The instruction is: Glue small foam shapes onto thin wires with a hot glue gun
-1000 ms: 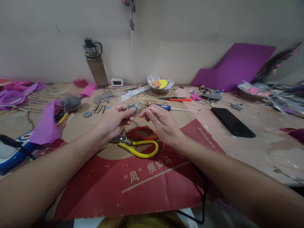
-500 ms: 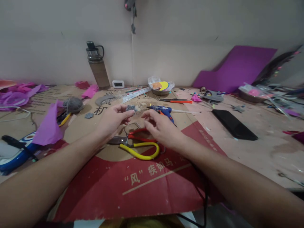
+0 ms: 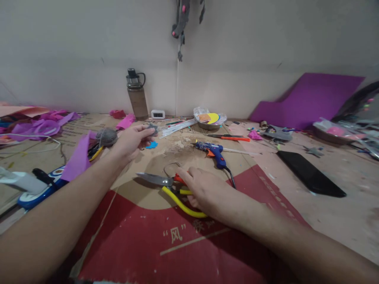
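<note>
My left hand (image 3: 130, 142) reaches out to the left and pinches a small grey felt piece (image 3: 152, 127) at its fingertips. My right hand (image 3: 201, 190) lies over the handles of the scissors (image 3: 166, 185), fingers curled around the red and yellow loops; the steel blades point left on the cardboard (image 3: 142, 197). A blue glue gun (image 3: 214, 151) lies just beyond my right hand. A small blue scrap (image 3: 152, 145) sits near my left fingers.
A grey yarn ball (image 3: 106, 136) and purple paper (image 3: 77, 157) lie left. A water bottle (image 3: 137, 94) and small clock (image 3: 158, 114) stand by the wall. A metal bowl (image 3: 209, 120), orange cutter (image 3: 231, 137), black phone (image 3: 310, 173) and purple sheet (image 3: 308, 100) are to the right.
My hands have parted. The right hand dropped onto the scissors' handles, and the left hand carried the grey piece away to the left. The view has tilted up a little.
</note>
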A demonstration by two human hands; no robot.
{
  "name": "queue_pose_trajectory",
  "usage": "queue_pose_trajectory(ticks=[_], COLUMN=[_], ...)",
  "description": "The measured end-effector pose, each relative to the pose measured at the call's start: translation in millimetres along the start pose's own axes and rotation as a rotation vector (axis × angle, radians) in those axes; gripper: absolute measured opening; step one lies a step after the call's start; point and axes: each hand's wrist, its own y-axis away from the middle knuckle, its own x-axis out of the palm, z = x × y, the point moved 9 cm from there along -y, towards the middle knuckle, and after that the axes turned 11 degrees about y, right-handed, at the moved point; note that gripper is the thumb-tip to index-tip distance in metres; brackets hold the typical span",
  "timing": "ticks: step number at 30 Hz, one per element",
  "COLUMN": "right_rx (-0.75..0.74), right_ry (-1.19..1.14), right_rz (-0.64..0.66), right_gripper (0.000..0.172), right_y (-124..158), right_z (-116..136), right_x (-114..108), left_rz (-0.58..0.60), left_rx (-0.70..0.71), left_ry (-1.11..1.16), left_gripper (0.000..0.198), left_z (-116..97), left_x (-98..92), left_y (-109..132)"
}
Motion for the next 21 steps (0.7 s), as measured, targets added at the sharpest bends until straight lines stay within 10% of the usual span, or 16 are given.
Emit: queue_pose_trajectory(ticks=[3,9,21], right_rx=[-0.021,0.075,0.242], right_ry=[0.119,-0.053,0.092], right_rz=[0.139,-0.116,-0.145], right_gripper=[0.057,0.077,0.049], right_y=[-1.4,-6.3,-8.9], right_z=[-1.7,-23.8,-56.5], right_x=[2.4,-28.4,-28.6], left_rz=[-0.056,0.045,0.122], left_rx=[-0.003,-0.026,-0.006], left_ry=[0.105,0.155,0.239], left_gripper=[0.007,0.011,0.005], left_z=[-2.6,3.7,5.9], left_x=[-11.1,5.2,29.5], left_y=[-5.1,3.2,20.9])
